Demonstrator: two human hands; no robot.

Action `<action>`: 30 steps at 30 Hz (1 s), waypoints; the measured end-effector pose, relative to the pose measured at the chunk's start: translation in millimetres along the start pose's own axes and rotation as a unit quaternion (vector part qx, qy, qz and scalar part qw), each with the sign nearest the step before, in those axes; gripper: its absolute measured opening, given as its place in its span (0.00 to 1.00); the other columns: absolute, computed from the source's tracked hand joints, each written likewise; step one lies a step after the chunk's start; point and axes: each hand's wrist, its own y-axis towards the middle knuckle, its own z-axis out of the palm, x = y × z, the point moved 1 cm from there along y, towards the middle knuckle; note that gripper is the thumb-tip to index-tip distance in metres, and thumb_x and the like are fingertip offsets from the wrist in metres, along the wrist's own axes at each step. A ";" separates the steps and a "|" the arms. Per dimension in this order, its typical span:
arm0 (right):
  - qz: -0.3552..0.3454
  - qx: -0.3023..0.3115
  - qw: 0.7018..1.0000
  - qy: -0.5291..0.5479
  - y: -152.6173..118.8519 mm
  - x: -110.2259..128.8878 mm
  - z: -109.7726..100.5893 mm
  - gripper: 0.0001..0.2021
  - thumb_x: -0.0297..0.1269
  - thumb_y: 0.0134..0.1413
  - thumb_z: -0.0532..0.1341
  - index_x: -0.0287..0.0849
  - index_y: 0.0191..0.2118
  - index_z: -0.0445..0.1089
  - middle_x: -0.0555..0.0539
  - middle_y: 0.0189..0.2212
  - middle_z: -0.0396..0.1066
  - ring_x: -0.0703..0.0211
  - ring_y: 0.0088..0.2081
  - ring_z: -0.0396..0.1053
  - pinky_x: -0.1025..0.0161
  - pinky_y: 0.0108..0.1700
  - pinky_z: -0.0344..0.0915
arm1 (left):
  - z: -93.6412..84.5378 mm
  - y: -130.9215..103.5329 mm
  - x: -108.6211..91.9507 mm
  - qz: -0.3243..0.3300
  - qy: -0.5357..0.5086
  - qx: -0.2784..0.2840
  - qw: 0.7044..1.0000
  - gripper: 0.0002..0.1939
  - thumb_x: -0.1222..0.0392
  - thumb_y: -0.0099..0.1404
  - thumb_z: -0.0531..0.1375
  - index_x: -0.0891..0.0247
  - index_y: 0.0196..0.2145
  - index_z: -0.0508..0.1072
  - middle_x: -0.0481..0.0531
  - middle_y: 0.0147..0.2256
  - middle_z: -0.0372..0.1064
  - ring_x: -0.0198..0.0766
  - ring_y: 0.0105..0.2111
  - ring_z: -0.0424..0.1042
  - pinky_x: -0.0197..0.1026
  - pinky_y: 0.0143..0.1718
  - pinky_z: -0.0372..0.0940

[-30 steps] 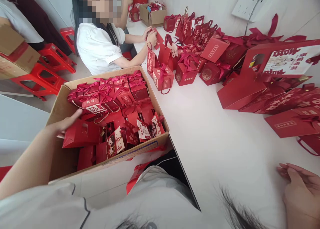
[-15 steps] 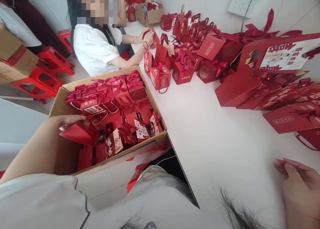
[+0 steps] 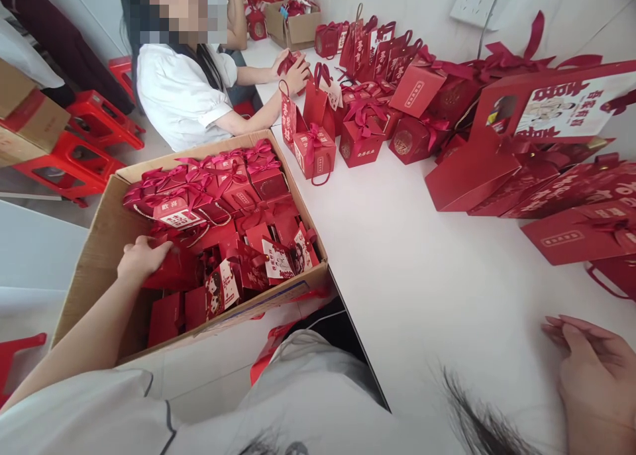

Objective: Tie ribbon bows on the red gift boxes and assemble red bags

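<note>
My left hand (image 3: 142, 259) reaches into a large cardboard box (image 3: 82, 276) and grips a red gift box (image 3: 179, 269) by its upper edge. That gift box sits low in the carton, partly hidden by my fingers. Beside it are several red gift boxes, some with ribbon bows (image 3: 231, 177) and cord handles, others with white printed cards (image 3: 278, 259). On the white table at the lower right rests my right hand (image 3: 593, 359), its fingers loosely extended with nothing in them.
Red gift boxes (image 3: 362, 134) line the table's (image 3: 412, 276) wall side. A co-worker in a white top (image 3: 173, 94) handles a red item across from the carton. Red stools (image 3: 104, 117) and stacked cartons (image 3: 30, 117) stand at the left; a socket strip (image 3: 479, 1) is on the wall.
My left hand has lowered the red gift box deeper into the carton, moving right and down. The co-worker's hands have shifted around a red item. My right hand stays where it was.
</note>
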 end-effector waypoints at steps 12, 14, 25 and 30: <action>0.008 0.011 1.000 -0.028 -11.5 22.2 7.7 0.08 0.35 0.42 0.66 0.44 0.34 0.74 0.48 0.31 0.73 0.54 0.33 0.72 0.40 0.57 0.64 | 80.2 -60.1 -16.3 0.160 0.052 -0.064 0.984 0.47 0.33 0.67 0.41 0.73 0.70 0.37 0.65 0.71 0.31 0.53 0.70 0.31 0.64 0.67 0.27; 0.010 0.010 1.000 -0.026 -11.8 23.5 8.3 0.08 0.35 0.42 0.66 0.44 0.33 0.73 0.47 0.31 0.72 0.54 0.33 0.72 0.40 0.58 0.63 | 85.6 -52.5 -3.5 0.106 0.034 -0.056 0.992 0.50 0.32 0.66 0.42 0.77 0.69 0.36 0.68 0.70 0.29 0.54 0.70 0.31 0.60 0.68 0.32; 0.026 0.022 0.999 -0.024 -7.3 18.1 7.5 0.11 0.38 0.41 0.67 0.43 0.34 0.72 0.47 0.32 0.72 0.55 0.33 0.72 0.39 0.58 0.62 | 82.4 -24.4 6.3 -0.063 0.024 -0.011 0.998 0.50 0.32 0.67 0.37 0.86 0.66 0.45 0.82 0.66 0.41 0.64 0.67 0.42 0.66 0.64 0.40; 0.022 0.026 0.999 -0.016 -3.9 13.3 8.4 0.12 0.39 0.42 0.67 0.42 0.35 0.73 0.47 0.32 0.73 0.56 0.33 0.71 0.39 0.58 0.62 | 48.1 -14.6 -2.6 -0.010 0.056 0.008 0.998 0.42 0.35 0.66 0.43 0.80 0.56 0.63 0.80 0.58 0.57 0.69 0.60 0.57 0.66 0.55 0.55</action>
